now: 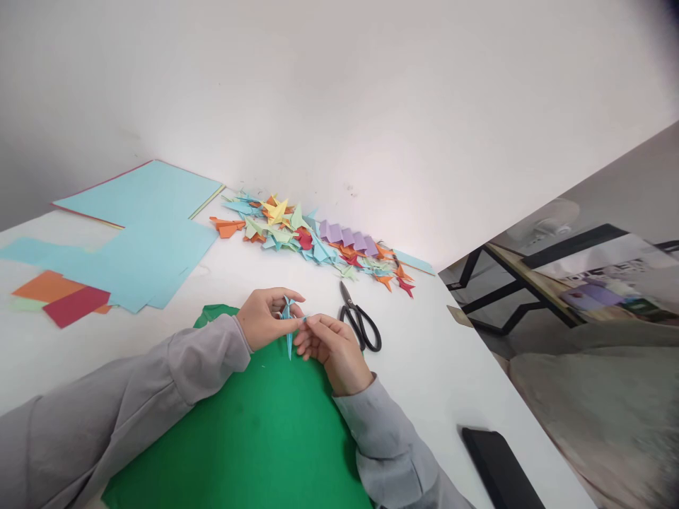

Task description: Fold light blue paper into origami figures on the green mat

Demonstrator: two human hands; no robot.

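A light blue folded-paper figure point(289, 342), narrow and pointed at its lower end, is held over the green surface. My left hand point(264, 319) grips it between thumb and fingers, with its small upper folds showing above the thumb. Close against it on the right, my right hand point(334, 350) pinches a tiny blue tip with thumb and forefinger, its other fingers curled below. Part of the figure is hidden by my fingers. Beneath both hands lies a green mat or cloth point(238, 431).
Black-handled scissors point(366, 329) lie right of my hands. A heap of colourful folded-paper figures point(312, 240) runs along the wall. Blue sheets point(153, 247) and orange and red paper pieces point(77, 304) lie at left. A black phone-like object point(501, 466) sits near the right table edge.
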